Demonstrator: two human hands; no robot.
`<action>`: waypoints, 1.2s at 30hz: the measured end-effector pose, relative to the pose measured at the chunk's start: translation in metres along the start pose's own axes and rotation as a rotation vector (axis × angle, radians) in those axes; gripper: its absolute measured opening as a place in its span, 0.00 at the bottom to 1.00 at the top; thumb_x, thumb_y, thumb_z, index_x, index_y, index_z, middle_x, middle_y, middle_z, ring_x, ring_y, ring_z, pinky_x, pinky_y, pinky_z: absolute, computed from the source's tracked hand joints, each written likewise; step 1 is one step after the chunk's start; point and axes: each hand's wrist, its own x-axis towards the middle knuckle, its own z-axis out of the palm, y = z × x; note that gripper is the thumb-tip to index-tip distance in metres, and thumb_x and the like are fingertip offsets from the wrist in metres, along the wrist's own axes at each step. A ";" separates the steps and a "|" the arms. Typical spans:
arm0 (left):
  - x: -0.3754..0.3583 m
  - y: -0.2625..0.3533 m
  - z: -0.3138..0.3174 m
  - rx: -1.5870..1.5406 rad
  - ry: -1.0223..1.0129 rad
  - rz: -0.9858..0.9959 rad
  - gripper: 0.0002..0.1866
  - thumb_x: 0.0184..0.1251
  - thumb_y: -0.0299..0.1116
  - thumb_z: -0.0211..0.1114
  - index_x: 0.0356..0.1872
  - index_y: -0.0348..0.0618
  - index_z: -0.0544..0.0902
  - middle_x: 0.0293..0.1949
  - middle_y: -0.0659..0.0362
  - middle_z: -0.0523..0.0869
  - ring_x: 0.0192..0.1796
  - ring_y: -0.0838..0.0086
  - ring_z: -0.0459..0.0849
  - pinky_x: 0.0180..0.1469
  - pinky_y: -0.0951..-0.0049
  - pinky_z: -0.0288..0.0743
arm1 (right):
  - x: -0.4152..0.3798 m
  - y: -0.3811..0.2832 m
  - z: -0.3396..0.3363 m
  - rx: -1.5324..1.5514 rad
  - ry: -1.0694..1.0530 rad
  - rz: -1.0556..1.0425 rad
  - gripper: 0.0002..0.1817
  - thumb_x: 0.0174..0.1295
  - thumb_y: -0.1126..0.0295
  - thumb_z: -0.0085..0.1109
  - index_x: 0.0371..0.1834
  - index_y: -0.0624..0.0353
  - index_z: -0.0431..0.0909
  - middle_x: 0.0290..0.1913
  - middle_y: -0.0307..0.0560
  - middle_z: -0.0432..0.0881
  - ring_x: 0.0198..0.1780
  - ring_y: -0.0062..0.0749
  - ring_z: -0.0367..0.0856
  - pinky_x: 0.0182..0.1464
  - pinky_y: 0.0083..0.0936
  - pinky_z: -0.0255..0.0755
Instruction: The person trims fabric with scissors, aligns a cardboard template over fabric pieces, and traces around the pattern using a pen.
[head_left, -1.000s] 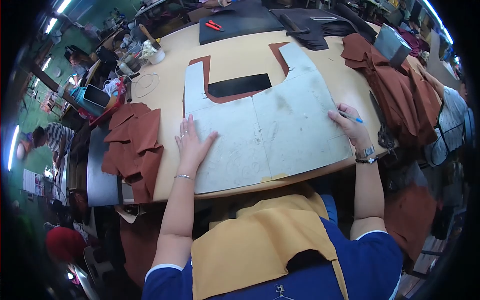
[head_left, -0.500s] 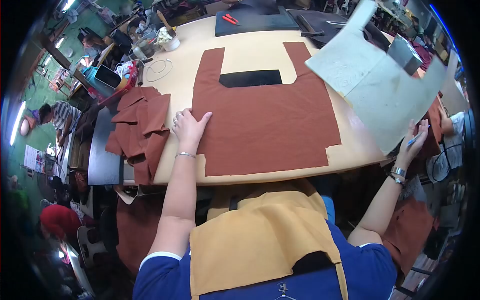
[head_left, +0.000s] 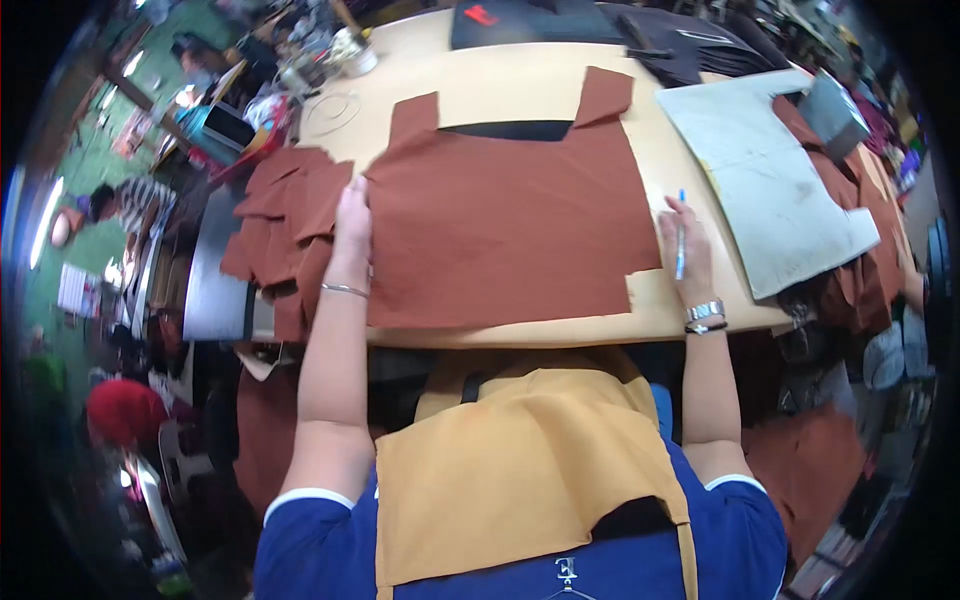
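Observation:
A rust-brown cloth panel with two strap-like extensions lies before me on the pale table. My left hand is at its left edge, seen side-on, with the fingers closed along the cloth; the thumb is mostly hidden. Just beyond the panel's right edge is my right hand, closed around a slim blue-and-white pen that points upward. The far right strap of the cloth is bent over at its end. To the right rests a pale, stiff pattern sheet, partly over more rust-brown cloth.
A crumpled pile of rust-brown cloth sits to the left. At the back are a dark mat with a red tool, a white pot and dark material. A grey block stands on the right. Other people are at far left.
The pattern sheet has gone from raised and tilted to lying at the right, out of my right hand. That hand has come in beside the panel. The panel has shifted left with my left hand.

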 end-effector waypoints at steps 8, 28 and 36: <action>0.007 0.071 -0.335 -0.575 0.293 -0.025 0.26 0.78 0.45 0.49 0.64 0.33 0.72 0.61 0.51 0.78 0.59 0.65 0.78 0.64 0.67 0.70 | 0.007 0.034 0.012 0.044 -0.051 0.051 0.23 0.74 0.60 0.47 0.62 0.68 0.72 0.63 0.53 0.76 0.66 0.36 0.71 0.69 0.30 0.61; -0.373 -0.093 -0.537 1.170 1.465 -0.635 0.26 0.71 0.48 0.57 0.59 0.36 0.72 0.63 0.42 0.72 0.67 0.50 0.69 0.64 0.53 0.66 | 0.008 0.037 0.011 0.028 -0.103 0.042 0.25 0.75 0.56 0.47 0.63 0.68 0.71 0.61 0.53 0.76 0.65 0.36 0.71 0.69 0.30 0.60; -0.169 -0.003 -0.250 1.382 0.224 0.517 0.29 0.53 0.54 0.72 0.49 0.43 0.80 0.49 0.51 0.81 0.55 0.57 0.79 0.57 0.57 0.69 | 0.007 0.036 0.013 0.024 -0.082 0.060 0.22 0.74 0.60 0.50 0.61 0.68 0.72 0.59 0.52 0.78 0.62 0.35 0.75 0.66 0.29 0.66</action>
